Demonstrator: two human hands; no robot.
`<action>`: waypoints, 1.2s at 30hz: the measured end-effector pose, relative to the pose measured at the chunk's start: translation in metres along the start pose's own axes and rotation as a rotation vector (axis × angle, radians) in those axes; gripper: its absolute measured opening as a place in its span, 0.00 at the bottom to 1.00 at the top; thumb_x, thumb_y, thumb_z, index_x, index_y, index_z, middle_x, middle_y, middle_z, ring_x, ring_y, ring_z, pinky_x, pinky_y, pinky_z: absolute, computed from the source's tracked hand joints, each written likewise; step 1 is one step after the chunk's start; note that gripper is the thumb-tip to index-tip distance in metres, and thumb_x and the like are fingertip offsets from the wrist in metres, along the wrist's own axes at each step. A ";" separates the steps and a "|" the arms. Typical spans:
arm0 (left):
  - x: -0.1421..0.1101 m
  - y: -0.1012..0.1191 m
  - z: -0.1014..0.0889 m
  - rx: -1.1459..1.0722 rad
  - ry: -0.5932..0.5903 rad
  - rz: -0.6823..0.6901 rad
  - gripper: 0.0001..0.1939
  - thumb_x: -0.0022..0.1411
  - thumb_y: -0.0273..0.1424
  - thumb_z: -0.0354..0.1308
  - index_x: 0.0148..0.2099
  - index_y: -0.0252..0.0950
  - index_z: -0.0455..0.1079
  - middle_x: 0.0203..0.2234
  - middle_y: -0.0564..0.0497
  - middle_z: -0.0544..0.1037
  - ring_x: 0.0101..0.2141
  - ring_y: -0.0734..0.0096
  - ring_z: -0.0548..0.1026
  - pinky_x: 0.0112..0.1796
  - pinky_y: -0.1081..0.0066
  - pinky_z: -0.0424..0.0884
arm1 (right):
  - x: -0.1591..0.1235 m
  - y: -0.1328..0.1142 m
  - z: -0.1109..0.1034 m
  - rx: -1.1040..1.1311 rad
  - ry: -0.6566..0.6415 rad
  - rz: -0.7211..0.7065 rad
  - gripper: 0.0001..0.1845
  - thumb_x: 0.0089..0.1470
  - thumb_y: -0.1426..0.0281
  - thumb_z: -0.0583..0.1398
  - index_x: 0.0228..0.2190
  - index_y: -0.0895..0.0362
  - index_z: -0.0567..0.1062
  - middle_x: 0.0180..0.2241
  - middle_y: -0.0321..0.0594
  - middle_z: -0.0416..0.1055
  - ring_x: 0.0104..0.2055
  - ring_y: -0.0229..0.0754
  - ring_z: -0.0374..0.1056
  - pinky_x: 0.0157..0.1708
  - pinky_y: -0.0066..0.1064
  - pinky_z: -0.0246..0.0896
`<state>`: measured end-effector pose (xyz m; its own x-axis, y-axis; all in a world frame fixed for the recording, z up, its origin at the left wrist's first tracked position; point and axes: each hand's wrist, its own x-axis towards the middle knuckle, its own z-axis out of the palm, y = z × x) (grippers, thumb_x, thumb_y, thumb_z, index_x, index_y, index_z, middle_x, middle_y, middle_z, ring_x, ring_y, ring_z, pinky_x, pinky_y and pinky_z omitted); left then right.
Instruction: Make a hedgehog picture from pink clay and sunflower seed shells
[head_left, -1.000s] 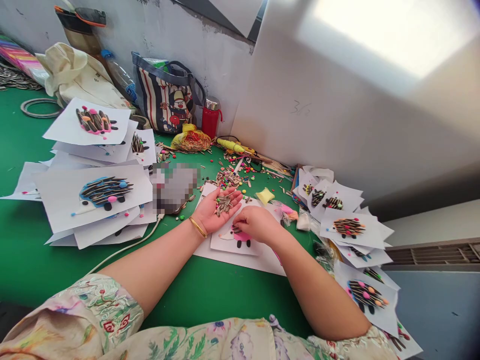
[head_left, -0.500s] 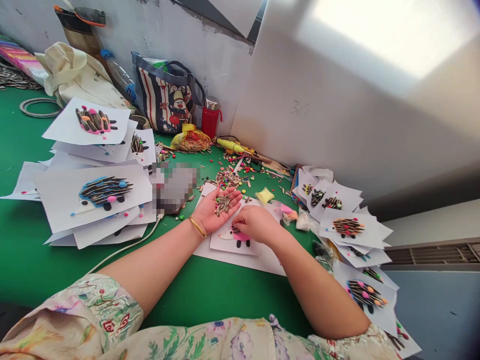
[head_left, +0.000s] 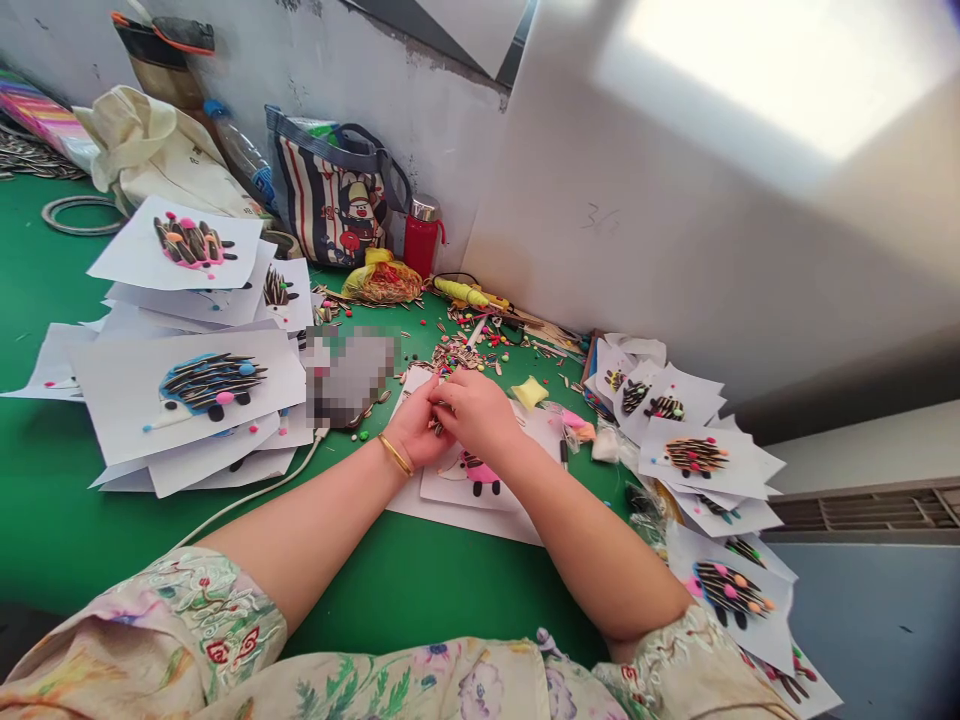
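Note:
My left hand [head_left: 414,428] lies palm up on the green table [head_left: 67,510], cupping striped sunflower seeds that are now mostly hidden. My right hand [head_left: 474,410] lies over that palm with its fingers curled down into the seeds. Just below both hands is a white sheet [head_left: 457,492] bearing a pink clay hedgehog [head_left: 480,472] with a few seeds stuck in its back. A gold bangle [head_left: 394,454] circles my left wrist.
Stacks of finished hedgehog sheets lie at the left [head_left: 187,385] and right [head_left: 694,455]. Loose seeds and coloured beads [head_left: 461,352] litter the table behind my hands. A striped bag [head_left: 337,200], red bottle [head_left: 421,235] and yellow glue gun [head_left: 465,292] stand by the wall. A white cable [head_left: 255,492] crosses the table.
My right hand has lifted off the pink hedgehog and moved up and left onto my left palm, covering the seeds. My left hand has stayed where it was.

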<state>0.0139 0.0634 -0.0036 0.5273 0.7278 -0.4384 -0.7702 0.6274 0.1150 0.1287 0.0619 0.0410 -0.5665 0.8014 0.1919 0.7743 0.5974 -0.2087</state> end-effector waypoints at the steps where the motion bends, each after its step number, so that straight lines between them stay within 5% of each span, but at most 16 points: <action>1: 0.000 0.000 0.001 -0.009 -0.008 0.011 0.15 0.70 0.38 0.48 0.42 0.33 0.71 0.28 0.48 0.78 0.30 0.70 0.79 0.31 0.73 0.75 | 0.001 0.000 -0.001 0.014 0.011 0.004 0.08 0.58 0.71 0.57 0.33 0.52 0.78 0.36 0.41 0.72 0.41 0.45 0.65 0.40 0.34 0.60; 10: 0.002 -0.002 0.003 0.012 -0.105 0.063 0.21 0.72 0.39 0.41 0.42 0.30 0.71 0.34 0.41 0.80 0.35 0.64 0.80 0.40 0.65 0.77 | -0.013 0.019 -0.014 0.415 0.218 0.178 0.07 0.58 0.71 0.53 0.34 0.54 0.72 0.38 0.39 0.72 0.43 0.40 0.67 0.42 0.32 0.61; 15: 0.000 -0.002 0.003 0.028 -0.106 0.075 0.21 0.72 0.38 0.41 0.46 0.30 0.71 0.38 0.39 0.79 0.40 0.61 0.80 0.46 0.60 0.75 | -0.027 0.039 -0.007 0.628 0.215 0.364 0.05 0.55 0.71 0.54 0.33 0.55 0.70 0.30 0.34 0.73 0.31 0.37 0.68 0.32 0.29 0.63; 24: -0.002 -0.002 0.004 0.038 -0.081 0.074 0.22 0.72 0.39 0.40 0.48 0.30 0.70 0.42 0.37 0.78 0.44 0.59 0.78 0.45 0.59 0.76 | -0.048 0.055 0.000 0.698 0.019 0.350 0.11 0.52 0.71 0.58 0.36 0.53 0.79 0.36 0.37 0.76 0.30 0.37 0.71 0.33 0.30 0.66; 31: 0.000 -0.001 0.003 0.048 -0.073 0.079 0.21 0.72 0.38 0.41 0.48 0.30 0.71 0.44 0.39 0.78 0.46 0.58 0.77 0.49 0.58 0.73 | -0.047 0.072 0.016 0.705 0.109 0.427 0.14 0.48 0.74 0.56 0.37 0.53 0.75 0.35 0.35 0.76 0.36 0.39 0.72 0.37 0.31 0.67; 36: 0.000 -0.001 0.003 0.051 -0.046 0.086 0.21 0.72 0.38 0.42 0.48 0.30 0.71 0.43 0.40 0.78 0.47 0.59 0.77 0.50 0.58 0.72 | -0.039 0.085 0.003 0.515 0.240 0.443 0.08 0.49 0.69 0.57 0.32 0.54 0.75 0.35 0.37 0.75 0.36 0.41 0.70 0.38 0.32 0.65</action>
<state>0.0159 0.0633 -0.0013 0.4766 0.7911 -0.3834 -0.7947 0.5742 0.1968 0.2157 0.0814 0.0128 -0.1071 0.9782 0.1777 0.6526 0.2040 -0.7297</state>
